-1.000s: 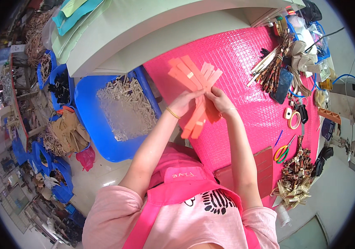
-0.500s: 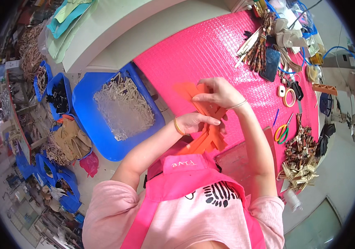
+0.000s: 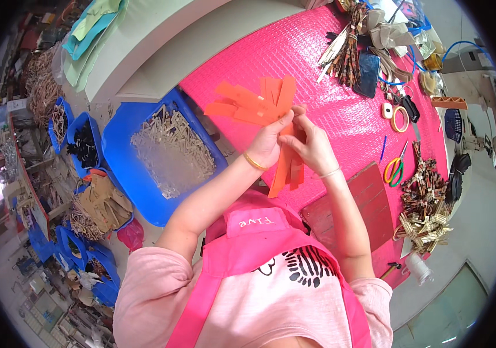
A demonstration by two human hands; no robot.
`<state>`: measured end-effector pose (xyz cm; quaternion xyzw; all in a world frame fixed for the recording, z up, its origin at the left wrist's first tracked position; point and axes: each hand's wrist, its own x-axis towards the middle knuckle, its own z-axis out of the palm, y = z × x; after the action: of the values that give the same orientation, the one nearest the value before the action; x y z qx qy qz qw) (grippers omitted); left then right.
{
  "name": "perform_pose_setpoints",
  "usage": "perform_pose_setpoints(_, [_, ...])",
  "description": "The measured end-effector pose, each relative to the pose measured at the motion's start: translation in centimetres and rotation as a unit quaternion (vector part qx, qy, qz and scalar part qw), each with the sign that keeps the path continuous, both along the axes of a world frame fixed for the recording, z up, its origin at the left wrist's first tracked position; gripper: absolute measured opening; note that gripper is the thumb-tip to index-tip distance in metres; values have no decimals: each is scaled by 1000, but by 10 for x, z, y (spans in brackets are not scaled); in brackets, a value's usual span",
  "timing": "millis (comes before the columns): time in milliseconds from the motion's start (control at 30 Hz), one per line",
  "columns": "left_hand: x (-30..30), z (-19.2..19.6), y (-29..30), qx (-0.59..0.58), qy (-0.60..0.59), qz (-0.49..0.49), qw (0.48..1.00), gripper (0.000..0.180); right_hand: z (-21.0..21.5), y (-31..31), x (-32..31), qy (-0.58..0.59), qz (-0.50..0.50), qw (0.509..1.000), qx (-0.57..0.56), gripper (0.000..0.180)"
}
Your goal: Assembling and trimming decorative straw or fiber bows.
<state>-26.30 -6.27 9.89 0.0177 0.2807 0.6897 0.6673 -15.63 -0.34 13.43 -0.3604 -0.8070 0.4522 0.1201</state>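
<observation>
A bundle of flat orange strips (image 3: 254, 105) hangs over the pink-covered table, pinched around its middle. Its ends fan out beyond my hands at the upper left and also below, toward my apron. My left hand (image 3: 269, 142) is closed on the bundle, thumb pointing up along it. From the right, my right hand (image 3: 313, 144) grips the same strips beside the left, fingers bent and both hands touching or nearly so. What the strips are made of I cannot make out. The part between the fingers is hidden.
Pink quilted sheeting (image 3: 248, 61) covers the table. On its right lie scissors (image 3: 397, 168), a phone (image 3: 367, 75), a tape roll (image 3: 400, 119) and bundled patterned strips (image 3: 425, 185). A reddish board (image 3: 369, 203) lies near my right forearm. Left stands a blue bin (image 3: 129, 191) of small pale pieces.
Both hands have shifted, the right one lower and beside the left. The bundle has turned, and its strips now spread wider toward the upper left.
</observation>
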Motion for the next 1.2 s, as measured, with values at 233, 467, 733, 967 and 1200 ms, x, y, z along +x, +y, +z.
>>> perform_pose_setpoints(233, [1,2,-4,66,-15,-61,996,41,-21,12,12,93,-51,962,-251,21])
perform_pose_setpoints(467, [-4,7,-3,3,-45,-4,999,32,-19,31,29,51,-141,986,-73,16])
perform_pose_setpoints(733, [2,26,-4,39,-83,-37,995,35,-13,72,60,24,-138,990,-3,18])
perform_pose_setpoints(967, [7,11,-7,-41,58,14,997,40,16,17,24,19,53,944,-325,23])
perform_pose_setpoints(1200, [-10,10,-33,-107,105,43,988,87,4,19,34,121,28,897,-425,25])
